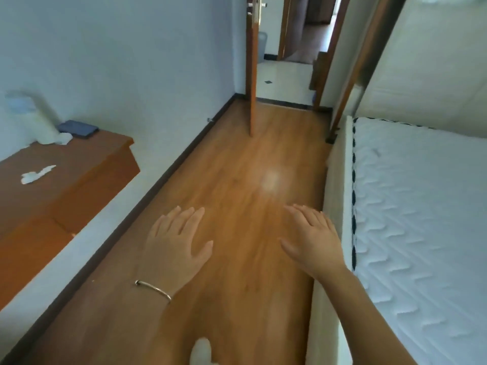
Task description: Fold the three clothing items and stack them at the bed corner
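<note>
No clothing item shows in this view. My left hand (177, 241) hangs over the wooden floor with its fingers straight and spread, a thin bracelet on the wrist. My right hand (313, 237) is held out beside it, palm down, fingers straight, close to the left edge of the bed (421, 219). Both hands hold nothing. The bed's white quilted mattress fills the right side, and its near-left corner lies by my right forearm.
A low wooden cabinet (66, 180) stands along the left wall with a dark blue case (78, 128) and white items on top. The wooden floor (237, 167) runs ahead to an open door (253, 75) and a tiled hallway. A white blurred shape (200, 351) sits at the bottom edge.
</note>
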Available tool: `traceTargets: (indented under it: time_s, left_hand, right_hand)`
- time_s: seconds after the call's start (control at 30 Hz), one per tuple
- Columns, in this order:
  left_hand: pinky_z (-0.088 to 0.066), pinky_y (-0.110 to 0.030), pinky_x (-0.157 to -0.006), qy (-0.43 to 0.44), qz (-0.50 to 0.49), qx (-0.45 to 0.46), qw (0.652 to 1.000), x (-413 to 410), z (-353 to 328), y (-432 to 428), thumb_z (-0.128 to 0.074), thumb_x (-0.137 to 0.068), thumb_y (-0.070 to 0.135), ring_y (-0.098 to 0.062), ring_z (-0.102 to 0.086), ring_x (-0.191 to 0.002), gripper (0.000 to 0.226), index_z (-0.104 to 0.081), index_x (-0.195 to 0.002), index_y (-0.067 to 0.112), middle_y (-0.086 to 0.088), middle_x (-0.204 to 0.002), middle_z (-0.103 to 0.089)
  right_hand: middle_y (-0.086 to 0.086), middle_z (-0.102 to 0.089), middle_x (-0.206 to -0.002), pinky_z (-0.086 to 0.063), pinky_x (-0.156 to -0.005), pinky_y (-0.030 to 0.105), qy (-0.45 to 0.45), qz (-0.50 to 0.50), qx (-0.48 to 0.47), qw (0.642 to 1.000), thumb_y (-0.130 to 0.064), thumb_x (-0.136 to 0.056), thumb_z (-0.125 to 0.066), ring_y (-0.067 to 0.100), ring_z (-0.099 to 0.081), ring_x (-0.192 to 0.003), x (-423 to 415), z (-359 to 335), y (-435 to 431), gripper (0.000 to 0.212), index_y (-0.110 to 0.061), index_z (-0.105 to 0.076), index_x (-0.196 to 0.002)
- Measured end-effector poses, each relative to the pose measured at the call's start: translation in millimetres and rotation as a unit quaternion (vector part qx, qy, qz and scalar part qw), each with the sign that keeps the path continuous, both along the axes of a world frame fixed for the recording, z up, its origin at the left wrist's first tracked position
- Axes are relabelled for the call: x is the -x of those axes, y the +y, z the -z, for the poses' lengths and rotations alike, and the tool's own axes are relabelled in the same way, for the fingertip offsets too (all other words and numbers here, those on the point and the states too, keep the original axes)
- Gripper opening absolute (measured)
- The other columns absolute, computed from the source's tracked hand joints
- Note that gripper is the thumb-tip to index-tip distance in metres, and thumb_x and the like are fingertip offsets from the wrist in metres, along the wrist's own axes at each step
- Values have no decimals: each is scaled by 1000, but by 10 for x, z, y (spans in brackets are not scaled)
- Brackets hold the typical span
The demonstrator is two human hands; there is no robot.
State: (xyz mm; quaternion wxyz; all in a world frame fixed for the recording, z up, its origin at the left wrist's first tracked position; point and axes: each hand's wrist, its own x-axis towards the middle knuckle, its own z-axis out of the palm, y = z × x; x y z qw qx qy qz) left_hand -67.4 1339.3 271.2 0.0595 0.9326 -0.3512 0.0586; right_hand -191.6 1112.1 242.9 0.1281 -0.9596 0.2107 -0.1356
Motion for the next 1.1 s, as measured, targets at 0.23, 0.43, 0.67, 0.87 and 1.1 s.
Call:
traceTargets:
  time_s: [0.23, 0.43, 0.67, 0.87, 1.1]
  left_hand:
    - [-40, -46, -99, 17, 185, 27, 982, -1154, 145, -1602, -38, -77, 51, -27, -52, -120, 62, -53, -127, 15, -7, -122, -61]
    - [-44, -45, -96, 6, 335, 35, 941, -2019, -91, -3148, -37, -77, 49, -30, -55, -115, 62, -54, -124, 12, -9, -120, -62]
    - [-48, -45, -89, 5, 486, 64, 872, -2175, -190, -4667, -40, -77, 46, -30, -58, -111, 58, -57, -120, 10, -11, -114, -64]
    - [-48, -41, -88, 10, 585, 56, 809, -2001, 32, -5911, -40, -78, 45, -31, -59, -108, 58, -57, -120, 8, -10, -113, -64]
    - [-50, -45, -88, 16, 646, 37, 763, -1776, 181, -7449, -41, -78, 42, -33, -58, -109, 57, -57, -119, 6, -12, -113, -63]
  right_hand:
    - [4, -60, -123, -35, -102, 44, -24, 179, -2, 984, -29, -67, -78, 27, -56, -115, -508, 161, -1042, 66, -17, -54, -127]
    - [-3, -43, -142, -11, -114, 34, -14, 307, -11, 952, -35, -81, -63, 19, -33, -135, -864, 3, -1895, 65, -24, -37, -140]
    - [-2, -42, -143, -15, -115, 37, -7, 462, -6, 887, -36, -82, -64, 19, -32, -135, -759, -127, -2625, 68, -24, -33, -142]
    - [0, -42, -143, -16, -114, 36, 4, 543, -6, 840, -38, -82, -64, 20, -33, -135, -587, -6, -3366, 67, -23, -35, -141]
    - [4, -48, -138, -24, -111, 41, 3, 600, -35, 799, -36, -78, -69, 25, -41, -130, -467, 186, -4584, 67, -20, -42, -137]
